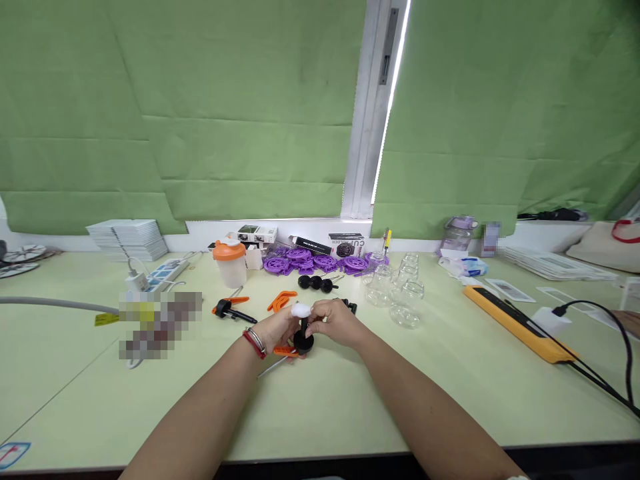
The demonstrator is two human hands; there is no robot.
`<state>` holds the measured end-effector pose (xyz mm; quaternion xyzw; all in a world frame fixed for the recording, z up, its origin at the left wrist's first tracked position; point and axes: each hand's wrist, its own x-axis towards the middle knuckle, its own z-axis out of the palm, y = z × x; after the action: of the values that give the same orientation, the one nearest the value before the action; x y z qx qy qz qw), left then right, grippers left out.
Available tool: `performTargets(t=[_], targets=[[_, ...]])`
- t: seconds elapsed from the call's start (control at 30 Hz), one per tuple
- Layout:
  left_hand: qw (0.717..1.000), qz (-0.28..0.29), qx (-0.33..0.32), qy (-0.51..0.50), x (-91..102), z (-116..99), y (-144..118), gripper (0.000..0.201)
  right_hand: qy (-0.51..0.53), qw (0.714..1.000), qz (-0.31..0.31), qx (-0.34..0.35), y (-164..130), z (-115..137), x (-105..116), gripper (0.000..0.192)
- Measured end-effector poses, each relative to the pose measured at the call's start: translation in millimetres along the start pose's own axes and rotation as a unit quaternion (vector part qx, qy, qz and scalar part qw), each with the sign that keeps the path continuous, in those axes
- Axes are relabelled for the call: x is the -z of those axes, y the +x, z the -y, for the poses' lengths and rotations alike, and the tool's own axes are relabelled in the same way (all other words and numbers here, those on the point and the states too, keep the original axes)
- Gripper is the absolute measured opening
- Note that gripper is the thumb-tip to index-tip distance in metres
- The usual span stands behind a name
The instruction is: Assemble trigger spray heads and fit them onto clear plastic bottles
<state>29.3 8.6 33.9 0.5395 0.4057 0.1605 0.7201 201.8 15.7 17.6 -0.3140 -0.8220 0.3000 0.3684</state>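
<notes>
My left hand (281, 329) is closed round a black stemmed part (303, 343), which has a wide round end and looks like a hand-grinder core. A white knob-like piece (301, 310) tops its stem. Thumb and fingers of my right hand (336, 321) pinch the same part near the stem. Under the left fingers an orange piece (286, 351) shows, with a thin metal rod (273, 367) sticking out toward me. A similar black part with an orange arm (223, 309) lies to the left. Loose orange handles (283, 301) rest just beyond my hands.
Behind the hands lie black round knobs (316, 283) and a heap of purple plastic parts (300, 260). Several clear glass jars (406, 313) stand right of them. An orange-lidded shaker cup (230, 267) is at back left, an orange power strip (520, 325) at right.
</notes>
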Motion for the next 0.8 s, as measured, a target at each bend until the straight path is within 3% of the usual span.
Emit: performTargets(t=[0.8], targets=[[1.0, -0.006, 0.011, 0.009, -0.4, -1.5, -0.2, 0.05, -0.006, 0.999, 0.025, 0.033, -1.3, -1.3, 2.6, 0.005]])
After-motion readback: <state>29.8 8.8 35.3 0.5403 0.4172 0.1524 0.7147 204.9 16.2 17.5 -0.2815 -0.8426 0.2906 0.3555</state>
